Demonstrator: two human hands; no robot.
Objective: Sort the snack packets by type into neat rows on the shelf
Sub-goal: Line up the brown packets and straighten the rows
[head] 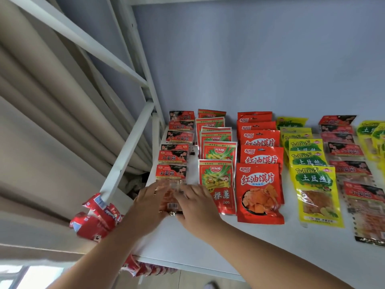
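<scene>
Snack packets lie in rows on the white shelf (187, 243). At the far left runs a row of red-and-black packets (171, 172). Its front packet (169, 202), clear with orange contents, lies under both my hands. My left hand (149, 202) touches its left side and my right hand (195, 205) rests on its right side, fingers fairly straight. To the right follow a row of red packets with green onions (216, 182), a row of red chip packets (259, 190), and a yellow row (316, 192).
Another row of red-and-black packets (362, 197) and more yellow packets (373, 138) lie at the far right. Red packets (95, 217) hang at the shelf's left edge by the white frame (127, 151). A curtain (52, 122) hangs at left.
</scene>
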